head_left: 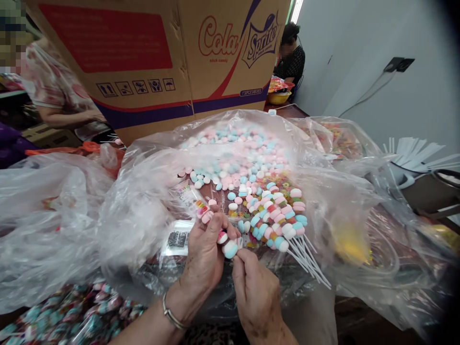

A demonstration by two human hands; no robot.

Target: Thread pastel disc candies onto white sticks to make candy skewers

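left hand: fingers curled closed around candy skewer (bangle on that wrist) | right hand: thumb and forefinger pinched together at skewer's lower end, whether gripping stick or candy can't tell | skewer: tilted, in front of loose marshmallows, left of bundled candy sticks | clear plastic around

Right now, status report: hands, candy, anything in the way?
Left hand gripping candy row; right hand pinching at its near end. Candy sticks bunched to the right. Loose plastic around; nothing visibly blocking the hands.
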